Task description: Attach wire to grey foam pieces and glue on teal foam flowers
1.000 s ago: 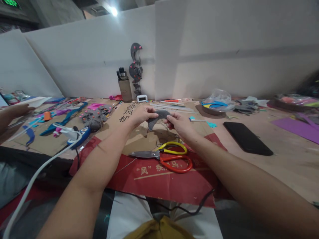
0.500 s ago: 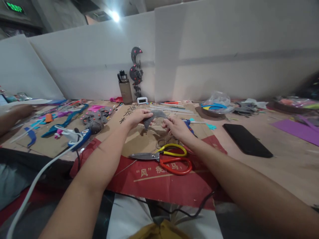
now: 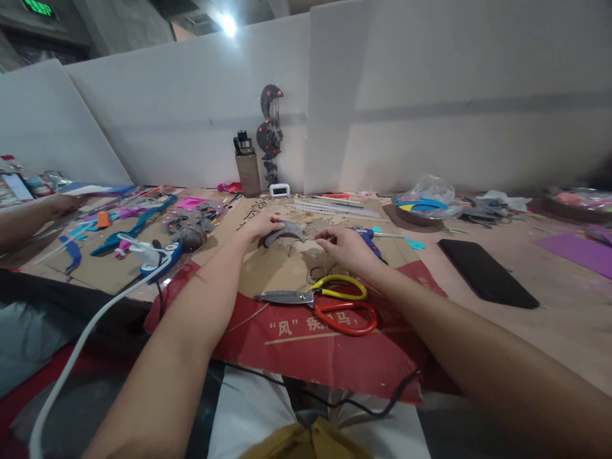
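Observation:
My left hand (image 3: 264,226) pinches the upper edge of a grey crescent-shaped felt piece (image 3: 289,229), held low over the brown cardboard (image 3: 262,275). To its right, my right hand (image 3: 343,245) has thumb and forefinger pressed together. A thin dark line, perhaps thread, runs near those fingertips, but what they hold is too small to make out. In front of both hands lie large scissors (image 3: 285,297) with one yellow and one red handle, on red printed cardboard (image 3: 306,357). Beyond my right hand rests a blue glue gun (image 3: 371,243).
A brown bottle (image 3: 247,173) and a small white clock (image 3: 279,190) stand by the white partition, where grey crescents (image 3: 269,139) hang. A black phone (image 3: 485,273) lies at right. At left are a power strip (image 3: 162,262), grey pieces (image 3: 194,223) and another person's arm (image 3: 38,220).
The grey crescent has come down and left with my left hand, turning flatter. My right fingers have separated from its right end. The view has shifted slightly left.

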### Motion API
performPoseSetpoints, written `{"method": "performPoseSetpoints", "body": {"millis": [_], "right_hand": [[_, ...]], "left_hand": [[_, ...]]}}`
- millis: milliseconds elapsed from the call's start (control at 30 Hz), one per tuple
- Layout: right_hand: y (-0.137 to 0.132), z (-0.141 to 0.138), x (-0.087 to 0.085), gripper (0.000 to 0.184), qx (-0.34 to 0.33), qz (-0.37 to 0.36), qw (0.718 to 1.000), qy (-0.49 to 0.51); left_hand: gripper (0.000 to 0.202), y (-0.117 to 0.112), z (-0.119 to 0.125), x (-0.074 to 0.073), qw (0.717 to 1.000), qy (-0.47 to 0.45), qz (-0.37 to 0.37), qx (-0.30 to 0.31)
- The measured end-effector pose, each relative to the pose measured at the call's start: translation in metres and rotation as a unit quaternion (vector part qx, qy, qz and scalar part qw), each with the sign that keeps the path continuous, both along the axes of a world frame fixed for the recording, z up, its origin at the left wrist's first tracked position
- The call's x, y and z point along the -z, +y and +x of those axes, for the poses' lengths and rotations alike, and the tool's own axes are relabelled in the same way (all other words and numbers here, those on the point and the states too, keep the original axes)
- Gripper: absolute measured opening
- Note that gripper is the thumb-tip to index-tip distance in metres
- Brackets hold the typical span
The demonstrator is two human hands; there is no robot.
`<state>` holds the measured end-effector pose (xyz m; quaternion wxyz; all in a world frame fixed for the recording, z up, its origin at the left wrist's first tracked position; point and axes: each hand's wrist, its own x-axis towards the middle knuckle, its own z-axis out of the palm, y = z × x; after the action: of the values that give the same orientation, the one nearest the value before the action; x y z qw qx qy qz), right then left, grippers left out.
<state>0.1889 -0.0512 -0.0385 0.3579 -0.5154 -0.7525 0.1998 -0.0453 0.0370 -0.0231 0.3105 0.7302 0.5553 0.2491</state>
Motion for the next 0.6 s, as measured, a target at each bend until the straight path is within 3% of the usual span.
{"method": "performPoseSetpoints", "body": {"millis": [133, 300, 433, 600], "right_hand": [[0.0, -0.005, -0.014, 0.016, -0.025, -0.002, 0.999, -0.035], [0.003, -0.013, -0.029, 0.02, -0.032, 0.026, 0.99, -0.137], [0.013, -0.022, -0.025, 0.025, 0.017, 0.036, 0.972, -0.232], [0.024, -0.034, -0.008, 0.028, 0.042, 0.013, 0.943, -0.329]], "left_hand": [[0.021, 0.01, -0.004, 0.006, 0.996, 0.056, 0.065, -0.002], [0.019, 0.015, -0.005, 0.01, 0.994, 0.091, 0.066, 0.01], [0.013, 0.014, -0.006, 0.009, 0.993, 0.097, 0.06, 0.007], [0.026, 0.01, -0.005, 0.006, 0.989, 0.127, 0.057, 0.044]]}}
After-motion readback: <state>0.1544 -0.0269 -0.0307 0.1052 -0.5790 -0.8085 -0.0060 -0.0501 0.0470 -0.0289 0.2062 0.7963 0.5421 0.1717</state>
